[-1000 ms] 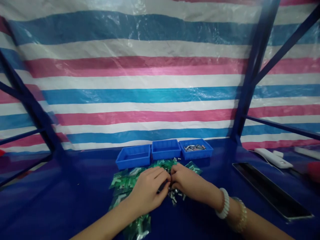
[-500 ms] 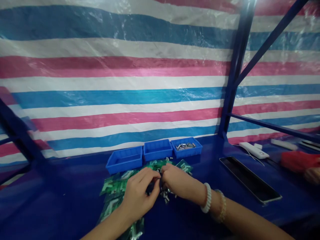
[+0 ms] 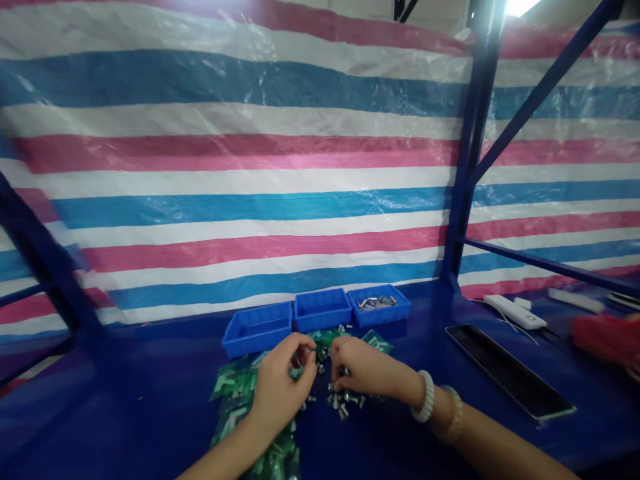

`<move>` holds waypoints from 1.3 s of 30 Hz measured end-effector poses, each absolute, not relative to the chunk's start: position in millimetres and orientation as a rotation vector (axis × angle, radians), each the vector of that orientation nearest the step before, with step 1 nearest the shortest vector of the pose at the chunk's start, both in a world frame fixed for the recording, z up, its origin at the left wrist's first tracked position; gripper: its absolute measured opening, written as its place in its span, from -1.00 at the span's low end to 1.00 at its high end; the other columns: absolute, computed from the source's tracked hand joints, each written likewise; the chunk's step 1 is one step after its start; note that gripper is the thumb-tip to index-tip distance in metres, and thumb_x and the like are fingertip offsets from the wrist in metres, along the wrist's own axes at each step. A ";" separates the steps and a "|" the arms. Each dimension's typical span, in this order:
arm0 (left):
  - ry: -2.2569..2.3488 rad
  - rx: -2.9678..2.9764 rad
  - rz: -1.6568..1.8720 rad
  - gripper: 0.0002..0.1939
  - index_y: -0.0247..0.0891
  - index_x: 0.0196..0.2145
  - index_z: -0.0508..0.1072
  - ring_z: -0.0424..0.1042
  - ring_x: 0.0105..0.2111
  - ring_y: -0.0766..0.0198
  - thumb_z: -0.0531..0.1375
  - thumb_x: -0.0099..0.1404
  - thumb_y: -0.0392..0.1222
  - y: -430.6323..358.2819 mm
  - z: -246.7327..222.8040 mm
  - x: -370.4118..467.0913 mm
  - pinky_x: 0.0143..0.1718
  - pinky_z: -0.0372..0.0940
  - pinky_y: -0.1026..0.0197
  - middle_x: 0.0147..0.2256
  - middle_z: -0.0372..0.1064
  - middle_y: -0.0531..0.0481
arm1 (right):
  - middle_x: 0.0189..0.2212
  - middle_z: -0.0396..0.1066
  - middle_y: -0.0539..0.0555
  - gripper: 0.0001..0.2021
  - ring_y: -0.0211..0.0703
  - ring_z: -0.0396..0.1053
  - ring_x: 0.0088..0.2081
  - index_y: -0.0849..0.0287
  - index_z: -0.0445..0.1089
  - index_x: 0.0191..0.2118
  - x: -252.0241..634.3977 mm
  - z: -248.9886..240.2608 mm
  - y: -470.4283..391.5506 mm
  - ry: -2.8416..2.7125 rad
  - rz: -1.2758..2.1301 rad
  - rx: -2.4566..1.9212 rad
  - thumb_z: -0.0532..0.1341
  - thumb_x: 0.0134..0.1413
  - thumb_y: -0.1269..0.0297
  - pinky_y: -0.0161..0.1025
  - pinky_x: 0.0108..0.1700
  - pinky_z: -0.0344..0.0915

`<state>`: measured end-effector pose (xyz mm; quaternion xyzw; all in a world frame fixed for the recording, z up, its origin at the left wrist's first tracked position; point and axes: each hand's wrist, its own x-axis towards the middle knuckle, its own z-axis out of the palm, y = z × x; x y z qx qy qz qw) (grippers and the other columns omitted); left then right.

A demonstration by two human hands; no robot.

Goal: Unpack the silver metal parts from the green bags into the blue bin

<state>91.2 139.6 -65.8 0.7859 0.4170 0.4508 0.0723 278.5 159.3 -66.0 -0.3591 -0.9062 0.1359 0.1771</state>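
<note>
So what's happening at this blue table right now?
A person is working with both hands over a scatter of small metal parts on the blue table. The left hand is curled with fingertips pinched, and the right hand presses down on the pile. Green packets lie underneath. Behind sit three blue bins; only the right bin shows parts inside.

Both hands low and close together, left hand (image 3: 280,383) and right hand (image 3: 357,370) curled.

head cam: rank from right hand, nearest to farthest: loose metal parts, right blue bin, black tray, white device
1. loose metal parts: under the right hand.
2. right blue bin: just behind.
3. black tray: farther right.
4. white device: far right, behind the tray.
</note>
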 end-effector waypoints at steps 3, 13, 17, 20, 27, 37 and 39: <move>1.212 2.143 1.338 -0.95 -0.21 -0.36 0.37 0.37 -0.49 0.27 0.11 0.20 -0.26 141.0 -64.3 91.7 -0.43 0.29 0.25 -0.49 0.34 0.08 | -0.40 0.48 0.06 -0.91 -0.19 0.42 -0.33 0.24 0.51 -0.35 285.7 -65.9 160.5 -2.282 0.838 -0.940 0.34 -0.01 0.33 -0.31 -0.28 0.30; 0.905 1.473 1.096 -0.66 -0.26 -0.42 0.38 0.33 -0.58 0.35 0.19 0.22 0.11 138.9 -69.4 96.6 -0.53 0.23 0.31 -0.56 0.38 0.07 | -0.50 0.45 0.01 -0.67 -0.33 0.38 -0.50 0.26 0.41 -0.32 271.7 -88.0 155.0 -1.356 1.710 -0.560 0.43 -0.13 0.16 -0.38 -0.42 0.24; 0.919 1.248 1.050 -0.60 -0.28 -0.45 0.43 0.32 -0.57 0.39 0.29 0.10 0.17 135.5 -72.1 100.4 -0.54 0.23 0.35 -0.57 0.34 0.09 | -0.52 0.43 -0.01 -0.74 -0.29 0.37 -0.47 0.23 0.47 -0.34 265.7 -100.2 156.0 -1.375 1.484 -0.677 0.41 -0.10 0.16 -0.37 -0.40 0.23; 0.909 1.111 1.014 -0.57 -0.29 -0.49 0.41 0.32 -0.56 0.41 0.38 -0.02 0.14 133.1 -70.8 102.6 -0.50 0.24 0.37 -0.58 0.32 0.10 | -0.47 0.45 0.01 -0.77 -0.20 0.41 -0.39 0.20 0.48 -0.33 266.5 -102.8 155.0 -1.419 1.403 -0.706 0.40 -0.09 0.17 -0.30 -0.31 0.29; 0.877 1.414 1.246 -0.77 -0.23 -0.40 0.41 0.41 -0.33 0.27 0.38 0.04 -0.17 131.3 -61.9 96.4 -0.29 0.32 0.27 -0.36 0.39 0.02 | -0.24 0.46 0.06 -0.62 -0.16 0.41 -0.24 0.12 0.48 -0.16 267.3 -89.1 146.2 -1.188 1.554 -0.516 0.43 -0.21 0.32 -0.28 -0.25 0.33; 0.782 2.347 1.420 -0.84 -0.16 -0.38 0.34 0.40 -0.38 0.25 0.11 0.21 -0.42 131.2 -69.4 91.8 -0.36 0.31 0.24 -0.40 0.35 0.01 | -0.63 0.37 -0.02 -0.64 -0.32 0.28 -0.63 0.26 0.44 -0.43 264.5 -92.4 150.9 -1.505 1.479 -0.775 0.37 -0.14 0.00 -0.38 -0.58 0.21; 0.825 2.377 1.499 -0.83 -0.16 -0.39 0.32 0.41 -0.32 0.24 0.09 0.22 -0.43 132.9 -67.5 89.3 -0.30 0.32 0.21 -0.34 0.36 -0.01 | -0.57 0.40 -0.02 -0.73 -0.29 0.34 -0.56 0.24 0.46 -0.38 270.1 -86.4 153.7 -1.592 1.347 -0.776 0.38 -0.11 0.13 -0.35 -0.50 0.28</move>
